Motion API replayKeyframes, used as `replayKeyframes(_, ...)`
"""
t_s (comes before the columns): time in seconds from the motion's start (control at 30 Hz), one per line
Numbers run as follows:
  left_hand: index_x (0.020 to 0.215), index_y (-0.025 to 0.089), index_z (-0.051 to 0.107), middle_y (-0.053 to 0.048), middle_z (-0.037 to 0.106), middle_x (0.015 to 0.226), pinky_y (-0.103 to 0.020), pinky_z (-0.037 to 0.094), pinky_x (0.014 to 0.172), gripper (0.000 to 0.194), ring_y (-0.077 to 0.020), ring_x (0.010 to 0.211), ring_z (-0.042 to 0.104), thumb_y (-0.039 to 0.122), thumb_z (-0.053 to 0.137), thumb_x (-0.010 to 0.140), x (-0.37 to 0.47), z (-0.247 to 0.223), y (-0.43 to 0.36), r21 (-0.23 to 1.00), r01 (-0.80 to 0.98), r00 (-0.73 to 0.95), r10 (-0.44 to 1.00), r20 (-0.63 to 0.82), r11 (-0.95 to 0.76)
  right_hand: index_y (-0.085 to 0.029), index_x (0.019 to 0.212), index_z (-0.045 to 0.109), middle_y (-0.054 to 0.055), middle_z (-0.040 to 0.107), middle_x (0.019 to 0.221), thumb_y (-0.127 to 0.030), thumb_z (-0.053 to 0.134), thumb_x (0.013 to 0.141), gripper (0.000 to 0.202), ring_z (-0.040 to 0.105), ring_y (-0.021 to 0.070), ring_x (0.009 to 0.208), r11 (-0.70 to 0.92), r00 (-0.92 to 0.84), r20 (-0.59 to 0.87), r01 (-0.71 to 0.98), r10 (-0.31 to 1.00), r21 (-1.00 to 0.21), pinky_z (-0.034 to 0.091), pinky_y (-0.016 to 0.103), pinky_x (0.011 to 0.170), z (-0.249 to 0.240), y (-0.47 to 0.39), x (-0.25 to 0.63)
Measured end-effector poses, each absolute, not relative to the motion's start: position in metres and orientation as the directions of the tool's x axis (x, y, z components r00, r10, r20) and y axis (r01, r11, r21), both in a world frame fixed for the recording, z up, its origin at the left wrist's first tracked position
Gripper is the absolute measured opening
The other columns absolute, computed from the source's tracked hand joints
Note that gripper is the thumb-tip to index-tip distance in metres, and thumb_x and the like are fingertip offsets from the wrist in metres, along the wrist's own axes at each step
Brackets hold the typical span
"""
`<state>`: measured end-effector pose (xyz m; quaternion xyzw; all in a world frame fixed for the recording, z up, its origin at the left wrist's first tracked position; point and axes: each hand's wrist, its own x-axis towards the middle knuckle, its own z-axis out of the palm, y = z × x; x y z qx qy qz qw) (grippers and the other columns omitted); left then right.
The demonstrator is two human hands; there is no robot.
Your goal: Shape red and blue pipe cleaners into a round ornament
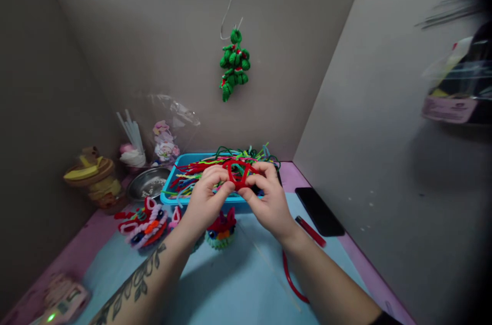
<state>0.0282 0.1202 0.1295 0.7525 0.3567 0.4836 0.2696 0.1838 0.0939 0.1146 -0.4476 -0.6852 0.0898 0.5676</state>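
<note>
A small open frame of bent red pipe cleaner (239, 185) is pinched between my two hands above the desk. My left hand (210, 191) grips its left side with thumb and fingertips. On its right side my right hand (267, 197) does the same. Directly behind the hands sits a blue plastic basket (169, 201) full of loose pipe cleaners (192, 167) in many colours. Below the hands stands a small red and green pipe-cleaner animal head (221, 232). A larger pink and red one (144, 225) lies left of my left forearm.
A metal bowl (132, 190) of small white pieces and a lidded cup (103, 186) stand at the left. On the right lie a black phone (320, 212), a dark red stick-like object (312, 232) and a red cord (290, 281). A green ornament (234, 66) hangs on the back panel.
</note>
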Motion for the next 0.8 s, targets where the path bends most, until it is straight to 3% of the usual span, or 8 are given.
replayKeyframes(0.17,0.07,0.019,0.057,-0.005,0.059,0.084,-0.032,0.041,0.084,0.019,-0.0197,0.089,0.053,0.029,0.049,0.084,0.028,0.127,0.121,0.759,0.273,0.269,0.804,0.53,-0.592,-0.024,0.073,0.061,0.006,0.048,0.112,-0.026,0.06,0.078,0.005,0.044,0.0249,0.113,0.571,0.045,0.716,0.57,0.696,-0.591,0.036,0.044,0.098,0.116,0.094,0.184)
replayKeyframes(0.43,0.066,0.019,0.056,-0.004,0.058,0.078,-0.031,0.041,0.081,0.021,-0.0181,0.082,0.052,0.026,0.048,0.085,0.027,0.131,0.122,0.731,0.26,0.357,0.766,0.534,-0.631,-0.023,0.07,0.057,0.006,0.049,0.107,-0.018,0.056,0.078,0.01,0.044,0.0243,0.112,0.649,-0.069,0.764,0.581,0.642,-0.492,0.034,0.045,0.1,0.118,0.092,0.183)
replayKeyframes(0.6,0.082,0.019,0.062,-0.006,0.062,0.097,-0.035,0.039,0.092,0.01,-0.0197,0.099,0.054,0.024,0.053,0.083,0.025,0.127,0.124,0.732,0.241,0.296,0.767,0.57,-0.637,-0.022,0.068,0.059,0.006,0.049,0.11,-0.026,0.061,0.076,0.009,0.046,0.024,0.113,0.534,0.115,0.647,0.467,0.754,-0.705,0.034,0.043,0.1,0.116,0.098,0.184)
replayKeyframes(0.7,0.103,0.022,0.059,-0.007,0.058,0.113,-0.037,0.037,0.097,0.024,-0.0212,0.111,0.051,0.024,0.058,0.079,0.027,0.121,0.124,0.76,0.224,0.161,0.792,0.589,-0.61,-0.02,0.071,0.061,0.007,0.049,0.112,-0.031,0.063,0.075,0.011,0.047,0.0238,0.114,0.457,0.235,0.526,0.29,0.818,-0.841,0.034,0.041,0.1,0.11,0.105,0.186)
replayKeyframes(0.8,0.105,0.02,0.057,-0.008,0.06,0.108,-0.036,0.041,0.091,0.031,-0.0213,0.104,0.054,0.027,0.063,0.076,0.032,0.115,0.124,0.857,0.146,0.045,0.869,0.493,-0.494,-0.02,0.073,0.062,0.007,0.052,0.112,-0.035,0.065,0.073,0.016,0.047,0.0232,0.114,0.447,0.246,0.452,0.082,0.857,-0.891,0.034,0.04,0.101,0.105,0.111,0.186)
